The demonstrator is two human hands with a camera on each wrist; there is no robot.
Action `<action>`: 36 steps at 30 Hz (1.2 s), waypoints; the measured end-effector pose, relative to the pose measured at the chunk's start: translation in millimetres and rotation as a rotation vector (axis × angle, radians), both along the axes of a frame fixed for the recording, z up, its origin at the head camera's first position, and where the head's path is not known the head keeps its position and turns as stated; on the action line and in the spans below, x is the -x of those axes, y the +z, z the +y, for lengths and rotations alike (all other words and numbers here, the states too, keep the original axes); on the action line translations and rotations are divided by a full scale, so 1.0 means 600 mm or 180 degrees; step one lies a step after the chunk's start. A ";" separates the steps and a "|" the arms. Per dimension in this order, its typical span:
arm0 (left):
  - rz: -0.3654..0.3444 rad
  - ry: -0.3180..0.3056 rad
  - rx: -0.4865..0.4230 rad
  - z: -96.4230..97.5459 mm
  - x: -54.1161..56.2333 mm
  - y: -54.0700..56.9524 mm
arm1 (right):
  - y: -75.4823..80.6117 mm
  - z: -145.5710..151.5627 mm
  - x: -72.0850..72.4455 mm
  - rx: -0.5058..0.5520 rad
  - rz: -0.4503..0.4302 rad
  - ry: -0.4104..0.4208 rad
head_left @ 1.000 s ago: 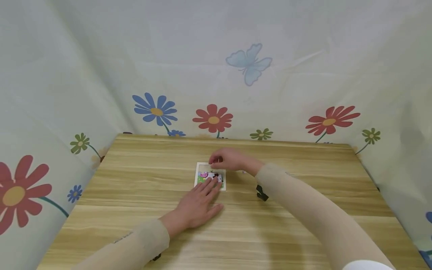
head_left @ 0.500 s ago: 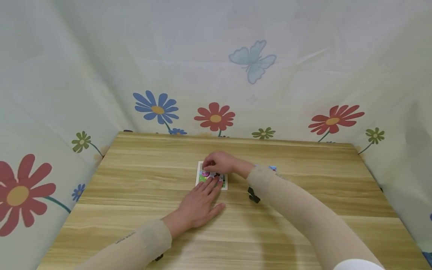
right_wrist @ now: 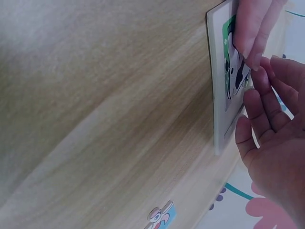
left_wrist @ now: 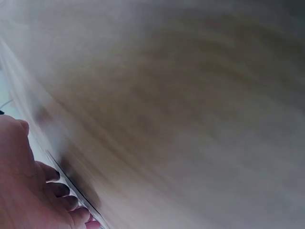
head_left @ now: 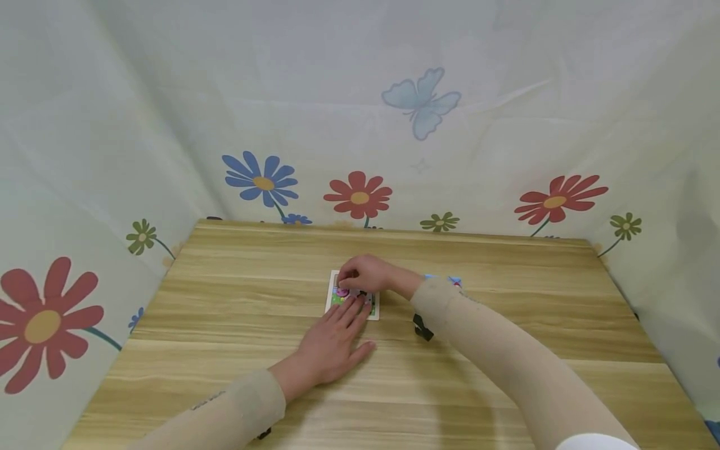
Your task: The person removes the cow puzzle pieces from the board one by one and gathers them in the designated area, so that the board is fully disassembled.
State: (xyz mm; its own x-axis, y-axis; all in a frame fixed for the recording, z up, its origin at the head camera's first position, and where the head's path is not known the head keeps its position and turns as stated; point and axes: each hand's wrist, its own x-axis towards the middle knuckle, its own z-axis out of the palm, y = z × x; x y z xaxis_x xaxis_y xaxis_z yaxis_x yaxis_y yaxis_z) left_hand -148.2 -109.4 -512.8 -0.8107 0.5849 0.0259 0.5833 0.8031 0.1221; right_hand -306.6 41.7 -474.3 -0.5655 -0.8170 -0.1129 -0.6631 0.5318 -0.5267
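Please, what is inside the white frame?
Inside the white frame, a pink face, green area and black-and-white patches show; what the left hand and right hand cover cannot be seen.

from afar i make out a screened-off booth: flower-printed sheeting (head_left: 315,94) round three sides of a wood-grain table (head_left: 236,300).

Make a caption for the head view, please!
Left hand and right hand at a white-framed puzzle on a wooden table.
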 end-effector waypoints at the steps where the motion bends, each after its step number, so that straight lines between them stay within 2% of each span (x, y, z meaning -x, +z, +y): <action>1: -0.0005 0.0017 0.0005 0.000 0.000 0.000 | 0.000 0.000 0.000 0.0007 0.0000 -0.0008; 7: -0.0044 0.0089 0.0082 -0.004 0.002 -0.001 | 0.002 0.000 -0.001 0.0002 -0.0045 -0.0065; 23: 0.0093 0.0031 0.0208 -0.003 0.002 -0.004 | -0.003 0.003 -0.002 0.0034 -0.0233 -0.0267; 36: 0.0175 0.0008 0.0224 -0.003 0.000 -0.004 | 0.001 -0.001 -0.009 0.0197 -0.0261 -0.0184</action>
